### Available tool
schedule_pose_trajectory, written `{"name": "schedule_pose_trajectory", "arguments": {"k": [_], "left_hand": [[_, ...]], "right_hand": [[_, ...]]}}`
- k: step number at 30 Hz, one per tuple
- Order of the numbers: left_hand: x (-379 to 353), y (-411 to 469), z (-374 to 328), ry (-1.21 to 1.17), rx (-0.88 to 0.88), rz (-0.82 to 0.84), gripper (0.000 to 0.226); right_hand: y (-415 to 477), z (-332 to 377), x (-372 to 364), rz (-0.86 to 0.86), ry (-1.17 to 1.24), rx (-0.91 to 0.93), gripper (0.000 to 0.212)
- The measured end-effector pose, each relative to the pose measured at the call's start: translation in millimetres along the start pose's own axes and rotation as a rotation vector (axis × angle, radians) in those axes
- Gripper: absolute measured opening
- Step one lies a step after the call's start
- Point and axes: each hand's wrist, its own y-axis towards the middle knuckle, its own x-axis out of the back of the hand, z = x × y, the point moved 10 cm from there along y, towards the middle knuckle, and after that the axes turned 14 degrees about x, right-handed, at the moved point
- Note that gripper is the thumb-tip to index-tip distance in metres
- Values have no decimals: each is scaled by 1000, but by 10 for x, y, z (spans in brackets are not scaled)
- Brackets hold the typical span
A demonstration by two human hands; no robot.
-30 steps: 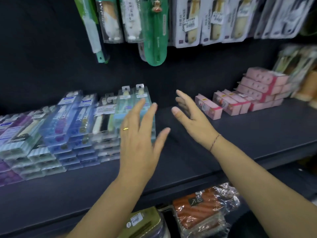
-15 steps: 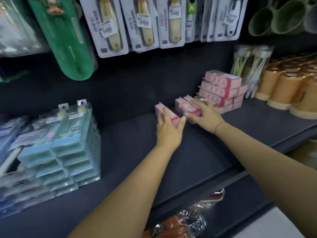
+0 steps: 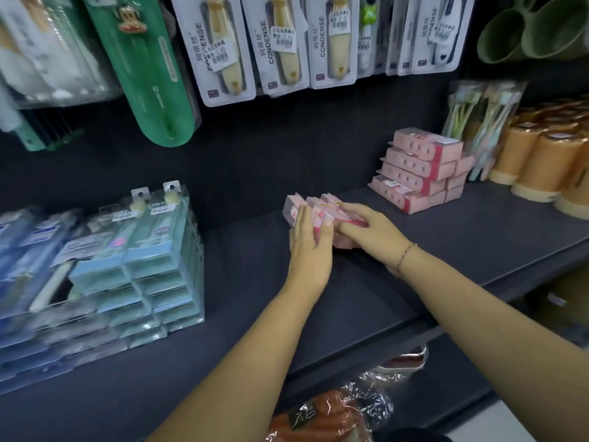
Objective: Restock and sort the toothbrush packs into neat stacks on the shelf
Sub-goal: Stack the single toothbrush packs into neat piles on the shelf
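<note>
Several small pink toothbrush packs [image 3: 318, 204] lie bunched together on the dark shelf [image 3: 366, 301], at its middle. My left hand [image 3: 310, 250] holds the left side of the bunch, fingers on one side and thumb on the other. My right hand [image 3: 373, 232] comes from the right and curls over the packs on that side, hiding them partly. A neat stack of the same pink packs [image 3: 417, 173] stands further right at the back. Stacks of clear teal and blue toothbrush packs [image 3: 153, 250] fill the left of the shelf.
Carded toothbrushes [image 3: 280, 43] and a green case [image 3: 149, 71] hang on the back wall above. Orange cups [image 3: 541, 161] and bagged toothbrushes [image 3: 478, 122] stand at the far right. Wrapped goods [image 3: 328, 413] lie on the shelf below.
The view swung right from the clear packs to the pink ones. Both hands reached to the loose pink packs and drew them together into one bunch, away from the pink stack.
</note>
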Motion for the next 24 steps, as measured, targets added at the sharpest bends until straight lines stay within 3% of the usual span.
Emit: {"name": "schedule_pose_trajectory", "arguments": {"k": [3, 6, 12, 18, 24], "left_hand": [[203, -217, -50, -36, -61, -83, 54], [361, -386, -32, 31, -116, -149, 53], [740, -779, 97, -47, -117, -238, 46], [1332, -1418, 152, -178, -177, -550, 32], [1690, -1946, -110, 39, -496, -640, 33]], "right_hand": [[-219, 137, -166, -73, 225, -87, 26], [-422, 222, -404, -89, 424, -162, 26], [-682, 478, -733, -41, 481, -140, 26], [-974, 721, -1213, 113, 639, -174, 28], [-799, 762, -1509, 84, 575, -163, 38]]}}
